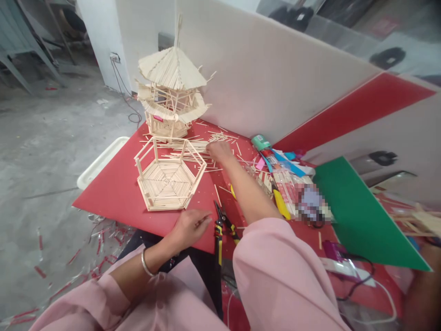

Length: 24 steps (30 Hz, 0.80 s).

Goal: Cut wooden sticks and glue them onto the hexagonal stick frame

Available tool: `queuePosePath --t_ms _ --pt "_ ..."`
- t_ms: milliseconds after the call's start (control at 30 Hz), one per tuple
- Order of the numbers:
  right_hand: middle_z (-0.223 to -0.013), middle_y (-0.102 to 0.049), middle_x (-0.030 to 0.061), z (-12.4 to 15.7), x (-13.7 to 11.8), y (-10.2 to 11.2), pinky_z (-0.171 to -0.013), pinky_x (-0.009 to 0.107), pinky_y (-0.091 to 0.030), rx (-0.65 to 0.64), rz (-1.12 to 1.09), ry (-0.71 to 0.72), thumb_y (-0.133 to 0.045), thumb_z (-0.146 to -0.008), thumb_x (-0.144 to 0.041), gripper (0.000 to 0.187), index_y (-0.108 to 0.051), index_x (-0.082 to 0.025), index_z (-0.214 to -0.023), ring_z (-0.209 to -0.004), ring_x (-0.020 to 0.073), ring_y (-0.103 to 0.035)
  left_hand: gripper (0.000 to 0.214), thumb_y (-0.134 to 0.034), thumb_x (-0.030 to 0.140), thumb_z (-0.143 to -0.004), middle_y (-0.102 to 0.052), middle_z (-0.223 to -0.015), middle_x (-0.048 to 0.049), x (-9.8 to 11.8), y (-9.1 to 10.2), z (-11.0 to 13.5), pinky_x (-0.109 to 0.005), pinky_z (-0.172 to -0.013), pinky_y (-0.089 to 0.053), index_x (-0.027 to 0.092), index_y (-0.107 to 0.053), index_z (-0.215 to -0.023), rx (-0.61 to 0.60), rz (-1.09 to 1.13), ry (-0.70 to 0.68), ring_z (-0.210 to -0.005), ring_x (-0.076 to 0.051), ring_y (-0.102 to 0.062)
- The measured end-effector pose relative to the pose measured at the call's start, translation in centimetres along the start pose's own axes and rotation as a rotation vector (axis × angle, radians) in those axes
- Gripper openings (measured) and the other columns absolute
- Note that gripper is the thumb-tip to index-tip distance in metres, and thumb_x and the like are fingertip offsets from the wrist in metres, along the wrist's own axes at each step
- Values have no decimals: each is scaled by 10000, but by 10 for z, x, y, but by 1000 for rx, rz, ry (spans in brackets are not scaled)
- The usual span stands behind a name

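Note:
My right hand (220,151) reaches over the red table to a pile of thin wooden sticks (182,146). Its fingers are bent down at the pile's right end, and what lies between them is hidden. Close to the table's front edge, my left hand (191,227) is closed with curled fingers; I cannot make out anything in it. Just beyond that hand stands a hexagonal stick frame (167,184) with a patterned floor, short posts and a top rail. Black-and-yellow pliers (219,225) lie right of my left hand.
A stick pagoda (174,92) with tiered roofs stands at the back of the red table (113,184). To the right are a green-capped bottle (261,141), stick packets (284,184), a yellow-handled tool (281,204) and a green board (365,216). Another person's arm (423,285) shows far right.

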State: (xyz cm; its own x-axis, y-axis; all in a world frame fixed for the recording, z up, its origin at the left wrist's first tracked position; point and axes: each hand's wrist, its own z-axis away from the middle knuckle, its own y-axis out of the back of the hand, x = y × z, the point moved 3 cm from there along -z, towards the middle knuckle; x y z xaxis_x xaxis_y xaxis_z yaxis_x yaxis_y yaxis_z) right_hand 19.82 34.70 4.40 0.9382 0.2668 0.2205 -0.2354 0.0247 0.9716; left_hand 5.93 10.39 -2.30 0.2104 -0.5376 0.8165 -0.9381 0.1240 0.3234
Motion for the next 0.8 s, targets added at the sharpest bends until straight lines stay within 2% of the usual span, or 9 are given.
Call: queuePosePath --t_ms 133,300,400,500,600,700,800 --pt "-1133 -718 198 14 9 14 -885 343 -466 67 -33 -133 -449 -963 -334 375 -737 -136 -1097 -1086 292 -650 188 -566 220 -905 -715 -703 -53 -4 -2 0 -227 -579 -486 159 -730 -972 4 -8 21 -581 -132 -633" --pt "-1124 -715 163 51 27 45 -858 326 -442 214 -86 -288 -309 -1017 -372 447 -680 -185 -1182 -1042 267 -639 194 -566 236 -904 -717 -721 -65 -5 1 -5 -238 -586 -488 156 -742 -914 -19 38 31 -589 -139 -639" --pt "-1033 -713 137 95 44 67 -836 313 -434 425 -289 -357 -278 -1025 -358 437 -658 -168 -1127 -967 238 -618 256 -549 250 -920 -679 -642 -46 2 6 -9 -249 -622 -483 175 -724 -749 -56 51 -13 -600 -138 -616" --pt "-841 -680 50 163 48 78 -731 268 -437 580 -616 -359 -296 -1019 -370 383 -633 -189 -1041 -758 169 -594 267 -596 295 -898 -664 -627 -42 16 10 -9 -256 -634 -480 181 -718 -690 -9 130 -14 -613 -137 -598" --pt "-731 -632 -3 242 22 73 -660 249 -431 614 -752 -284 -423 -974 -432 312 -645 -223 -909 -663 145 -568 225 -698 385 -826 -642 -629 -18 39 13 -4 -241 -557 -459 171 -764 -819 85 369 126 -559 -114 -562" --pt "-754 -673 5 305 -24 55 -688 269 -458 549 -807 -194 -495 -941 -435 283 -681 -237 -860 -710 165 -614 404 -734 480 -782 -555 -532 49 66 19 3 -207 -417 -378 164 -747 -1033 125 741 316 -410 -68 -459" --pt "-778 -700 22 339 -64 37 -717 298 -479 599 -816 -141 -538 -927 -446 279 -715 -245 -852 -733 186 -641 386 -756 508 -753 -581 -553 35 90 34 11 -181 -380 -361 143 -737 -876 276 919 338 -393 -46 -460"
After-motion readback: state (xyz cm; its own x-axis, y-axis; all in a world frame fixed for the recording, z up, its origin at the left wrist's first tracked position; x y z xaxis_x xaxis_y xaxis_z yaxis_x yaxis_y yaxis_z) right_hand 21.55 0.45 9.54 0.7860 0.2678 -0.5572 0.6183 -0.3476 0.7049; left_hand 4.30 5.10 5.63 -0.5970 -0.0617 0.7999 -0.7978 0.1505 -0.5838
